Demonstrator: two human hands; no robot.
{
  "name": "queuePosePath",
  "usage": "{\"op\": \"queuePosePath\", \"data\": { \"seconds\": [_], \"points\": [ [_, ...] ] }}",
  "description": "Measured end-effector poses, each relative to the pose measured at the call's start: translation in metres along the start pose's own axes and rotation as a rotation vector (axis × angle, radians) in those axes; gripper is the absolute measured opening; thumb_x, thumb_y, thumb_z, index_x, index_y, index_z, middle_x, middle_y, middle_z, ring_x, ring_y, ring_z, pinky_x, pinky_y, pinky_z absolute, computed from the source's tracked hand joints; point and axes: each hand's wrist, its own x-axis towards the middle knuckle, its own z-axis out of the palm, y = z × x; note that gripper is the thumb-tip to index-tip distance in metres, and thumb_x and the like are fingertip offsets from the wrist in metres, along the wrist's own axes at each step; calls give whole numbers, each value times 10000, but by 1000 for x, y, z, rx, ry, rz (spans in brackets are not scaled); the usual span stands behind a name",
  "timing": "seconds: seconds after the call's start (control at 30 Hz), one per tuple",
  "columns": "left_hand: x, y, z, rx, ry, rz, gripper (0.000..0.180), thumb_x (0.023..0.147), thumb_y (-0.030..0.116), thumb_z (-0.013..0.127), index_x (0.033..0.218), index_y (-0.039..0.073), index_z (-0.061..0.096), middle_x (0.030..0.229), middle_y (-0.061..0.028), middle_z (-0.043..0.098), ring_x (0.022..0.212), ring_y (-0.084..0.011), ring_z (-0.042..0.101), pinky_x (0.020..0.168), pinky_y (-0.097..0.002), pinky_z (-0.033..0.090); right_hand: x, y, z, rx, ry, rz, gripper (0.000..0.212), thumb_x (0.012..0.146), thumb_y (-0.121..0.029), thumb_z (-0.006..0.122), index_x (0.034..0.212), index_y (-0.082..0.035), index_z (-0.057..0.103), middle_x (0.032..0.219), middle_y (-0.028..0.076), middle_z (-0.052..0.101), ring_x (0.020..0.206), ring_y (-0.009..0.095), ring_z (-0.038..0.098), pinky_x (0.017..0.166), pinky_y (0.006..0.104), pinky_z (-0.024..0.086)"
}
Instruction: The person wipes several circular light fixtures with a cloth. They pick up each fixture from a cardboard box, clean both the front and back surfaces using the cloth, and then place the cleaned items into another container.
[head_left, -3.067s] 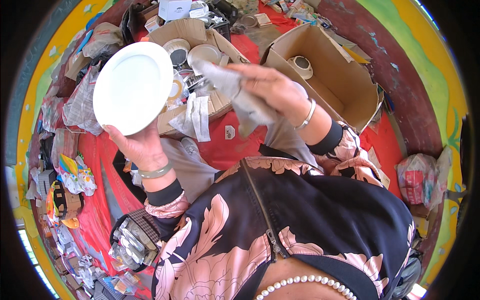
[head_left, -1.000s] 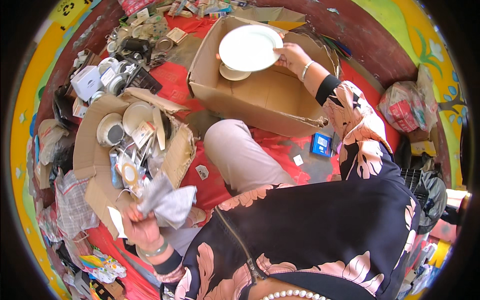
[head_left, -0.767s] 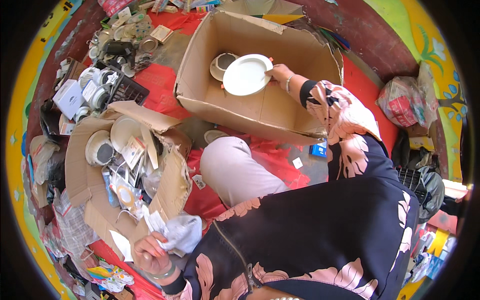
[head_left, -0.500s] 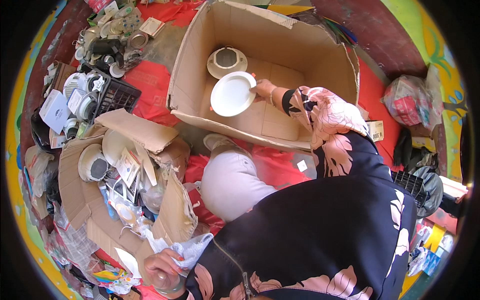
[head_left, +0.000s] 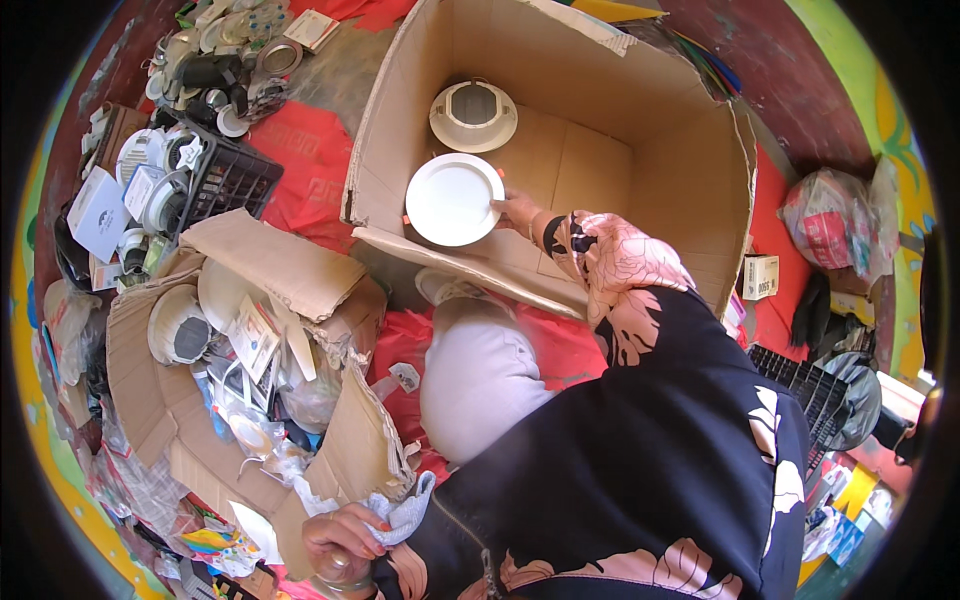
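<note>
Round disc, equally wide all ways, faces white side up within the large box, its edge pinched by the right hand; box floor stretches rightward. Outside that box, the left hand clutches grey cloth.

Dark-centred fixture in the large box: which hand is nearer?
Right. The right hand, gripping the white disc, is below and right of the fixture in view; the left hand, holding the cloth, is far off at lower left.
</note>
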Motion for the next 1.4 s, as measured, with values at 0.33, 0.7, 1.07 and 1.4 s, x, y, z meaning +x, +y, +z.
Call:
{"op": "queuePosePath", "data": {
  "seconds": [0.33,0.7,1.07,1.4],
  "points": [
    [5,-1,3,8,-8,-13,433,817,370,672,612,-3,595,614,-138,610,697,-290,588,566,-357,488,25,-4,-19,-132,-49,78,297,873,-218,603,1152,-127,560,948,31,651,815,149,608,694,289,474],
    [-17,1,6,-15,120,85,400,817,311,648,562,13,564,575,-133,590,603,-265,563,628,-381,474,35,-28,-46,-607,67,472,360,872,-399,566,1016,-71,602,841,84,682,663,174,662,560,312,520],
    [-93,-4,28,-187,123,294,412,855,310,587,561,26,528,571,-120,557,667,-280,535,693,-377,435,-322,-234,133,-552,-500,-737,275,931,-284,506,906,-43,637,811,23,644,740,110,586,699,233,453],
    [-146,14,42,-314,215,615,329,884,246,563,667,-2,563,759,-145,570,935,-265,528,817,-384,458,-469,-48,258,-291,-1519,-40,532,890,-248,612,1328,-26,407,1229,55,518,1146,139,467,990,305,372]
  ]
}}
